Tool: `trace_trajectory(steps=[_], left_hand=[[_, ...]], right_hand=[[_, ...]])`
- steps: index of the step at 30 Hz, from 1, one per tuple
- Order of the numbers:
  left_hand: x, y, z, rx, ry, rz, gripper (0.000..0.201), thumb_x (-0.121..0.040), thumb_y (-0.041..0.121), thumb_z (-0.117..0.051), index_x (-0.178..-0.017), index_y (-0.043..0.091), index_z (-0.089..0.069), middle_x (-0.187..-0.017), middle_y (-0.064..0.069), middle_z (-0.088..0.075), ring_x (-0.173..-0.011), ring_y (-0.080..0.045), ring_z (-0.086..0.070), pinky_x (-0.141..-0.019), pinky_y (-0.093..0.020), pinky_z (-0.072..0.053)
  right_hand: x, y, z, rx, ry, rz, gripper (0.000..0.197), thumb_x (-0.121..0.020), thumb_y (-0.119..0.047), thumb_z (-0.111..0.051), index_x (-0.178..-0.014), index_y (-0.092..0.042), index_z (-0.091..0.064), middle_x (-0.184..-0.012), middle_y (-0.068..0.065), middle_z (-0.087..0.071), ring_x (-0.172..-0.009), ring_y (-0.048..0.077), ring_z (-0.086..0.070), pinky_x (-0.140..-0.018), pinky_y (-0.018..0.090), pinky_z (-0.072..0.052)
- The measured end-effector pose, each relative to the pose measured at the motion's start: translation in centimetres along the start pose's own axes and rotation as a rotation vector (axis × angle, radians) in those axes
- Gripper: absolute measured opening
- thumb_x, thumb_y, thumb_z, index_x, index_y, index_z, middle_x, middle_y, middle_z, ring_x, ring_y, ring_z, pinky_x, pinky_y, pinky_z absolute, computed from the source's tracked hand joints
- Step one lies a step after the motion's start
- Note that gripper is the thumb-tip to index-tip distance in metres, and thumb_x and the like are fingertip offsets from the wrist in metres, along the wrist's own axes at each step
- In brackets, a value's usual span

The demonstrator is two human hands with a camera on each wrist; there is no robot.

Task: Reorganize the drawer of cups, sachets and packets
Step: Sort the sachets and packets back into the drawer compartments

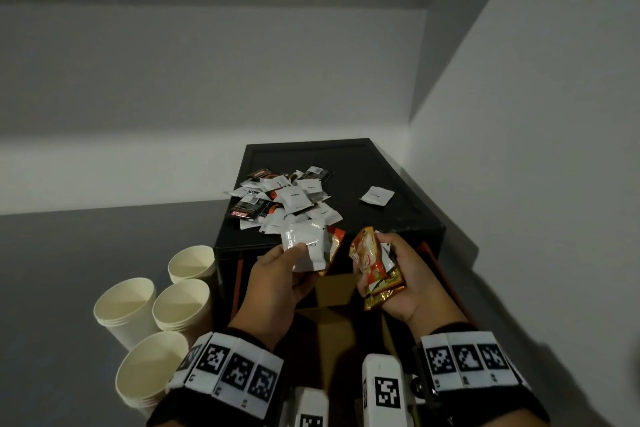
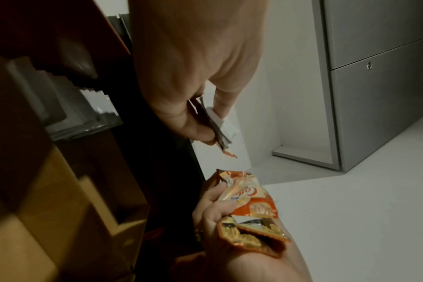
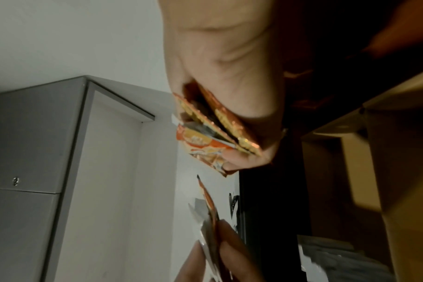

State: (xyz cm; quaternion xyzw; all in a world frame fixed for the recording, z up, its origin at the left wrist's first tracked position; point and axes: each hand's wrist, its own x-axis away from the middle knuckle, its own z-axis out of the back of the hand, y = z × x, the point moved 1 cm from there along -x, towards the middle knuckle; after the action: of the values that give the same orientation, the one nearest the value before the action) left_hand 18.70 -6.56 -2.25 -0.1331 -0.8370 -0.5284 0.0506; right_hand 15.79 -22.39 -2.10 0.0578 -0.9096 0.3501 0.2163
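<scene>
My left hand point(image 1: 287, 263) pinches a white sachet point(image 1: 306, 248) with an orange packet behind it, just in front of the black cabinet top point(image 1: 346, 156). The same sachets point(image 2: 217, 129) show edge-on in the left wrist view. My right hand point(image 1: 398, 274) grips a bundle of orange packets point(image 1: 375, 267), also seen as orange packets point(image 3: 217, 131) in the right wrist view. A heap of white and dark sachets point(image 1: 287, 198) lies on the cabinet top, with one lone white sachet point(image 1: 376, 196) to its right. Below my hands the open drawer shows cardboard dividers point(image 1: 332, 291).
Several stacks of cream paper cups point(image 1: 183, 302) stand on the grey floor left of the cabinet. White walls close in behind and on the right. A grey locker point(image 2: 374, 76) stands nearby. The drawer's orange side edge point(image 1: 446, 274) runs beside my right hand.
</scene>
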Motion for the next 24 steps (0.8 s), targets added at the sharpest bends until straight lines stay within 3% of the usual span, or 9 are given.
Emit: trace_trajectory(steps=[3,6,9,13,15,18,20,22,24], left_hand=[[0.3,-0.5,0.0,-0.057,0.032,0.006,0.009,-0.091,0.005,-0.052,-0.088,0.008,-0.060,-0.085,-0.010,-0.063,-0.078,-0.022,-0.060,-0.061,-0.030,-0.052],[0.6,-1.2,0.0,-0.187,0.027,-0.008,0.010,-0.090,0.002,-0.053,-0.095,0.007,-0.061,-0.088,-0.011,-0.064,-0.077,-0.023,-0.061,-0.065,-0.034,-0.051],[0.3,-1.8,0.4,-0.306,0.044,0.001,0.012,-0.090,0.000,-0.053,-0.092,0.009,-0.060,-0.088,-0.013,-0.065,-0.076,-0.024,-0.063,-0.063,-0.033,-0.053],[-0.2,-2.6,1.3,-0.455,0.053,0.089,0.008,-0.087,-0.003,-0.056,-0.086,0.003,-0.059,-0.088,-0.018,-0.063,-0.074,-0.026,-0.061,-0.067,-0.034,-0.052],[-0.3,-2.7,1.5,-0.542,0.052,0.091,0.007,-0.087,-0.002,-0.058,-0.092,0.003,-0.059,-0.084,-0.013,-0.061,-0.077,-0.026,-0.060,-0.073,-0.038,-0.052],[-0.7,-2.5,1.9,-0.622,0.073,0.065,0.020,-0.087,-0.001,-0.057,-0.105,0.009,-0.056,-0.082,-0.005,-0.057,-0.087,-0.025,-0.057,-0.075,-0.036,-0.052],[-0.9,-2.2,2.2,-0.639,0.099,0.056,0.023,-0.087,0.001,-0.058,-0.110,0.007,-0.057,-0.092,-0.010,-0.060,-0.092,-0.028,-0.058,-0.082,-0.041,-0.053],[-1.0,-2.0,2.5,-0.634,0.127,0.052,0.034,-0.087,0.004,-0.059,-0.120,0.003,-0.056,-0.109,-0.018,-0.061,-0.098,-0.033,-0.060,-0.087,-0.046,-0.053],[-1.2,-1.8,2.7,-0.621,0.146,0.050,0.044,-0.086,0.006,-0.060,-0.130,0.004,-0.052,-0.115,-0.021,-0.060,-0.101,-0.035,-0.060,-0.087,-0.045,-0.053]], right_hand=[[-0.2,0.0,0.0,0.020,0.026,0.011,0.020,-0.085,-0.025,-0.058,-0.091,-0.006,-0.062,-0.074,0.012,-0.063,-0.064,0.017,-0.056,-0.044,0.019,-0.042],[-0.9,0.6,-0.1,0.199,0.097,0.064,0.014,-0.087,-0.017,-0.059,-0.077,-0.008,-0.060,-0.057,0.007,-0.062,-0.051,0.016,-0.055,-0.042,0.019,-0.043],[-1.7,1.8,-0.2,0.503,0.125,0.117,0.011,-0.086,-0.010,-0.061,-0.076,-0.009,-0.059,-0.067,0.011,-0.063,-0.058,0.023,-0.061,-0.053,0.026,-0.049],[-2.8,3.4,0.2,0.854,0.179,0.146,0.022,-0.083,-0.014,-0.065,-0.073,-0.011,-0.047,-0.080,0.011,-0.055,-0.078,0.022,-0.055,-0.067,0.029,-0.042],[-3.3,3.9,0.4,0.952,0.175,0.139,0.022,-0.084,-0.017,-0.065,-0.073,-0.013,-0.047,-0.085,0.008,-0.054,-0.084,0.021,-0.053,-0.071,0.029,-0.041],[-3.3,3.9,0.6,0.987,0.182,0.088,0.010,-0.087,-0.017,-0.062,-0.094,-0.012,-0.057,-0.106,0.011,-0.059,-0.101,0.026,-0.056,-0.082,0.033,-0.045],[-3.2,3.7,0.7,0.969,0.194,0.071,0.023,-0.088,-0.016,-0.061,-0.109,-0.008,-0.057,-0.113,0.012,-0.058,-0.103,0.026,-0.054,-0.085,0.033,-0.044],[-3.0,3.4,0.8,0.961,0.199,0.074,0.019,-0.090,-0.018,-0.059,-0.107,-0.009,-0.058,-0.112,0.009,-0.057,-0.103,0.024,-0.052,-0.085,0.032,-0.041],[-3.0,3.1,0.9,0.938,0.202,0.066,0.008,-0.091,-0.019,-0.059,-0.092,-0.012,-0.057,-0.115,0.010,-0.058,-0.109,0.026,-0.053,-0.089,0.035,-0.042]])
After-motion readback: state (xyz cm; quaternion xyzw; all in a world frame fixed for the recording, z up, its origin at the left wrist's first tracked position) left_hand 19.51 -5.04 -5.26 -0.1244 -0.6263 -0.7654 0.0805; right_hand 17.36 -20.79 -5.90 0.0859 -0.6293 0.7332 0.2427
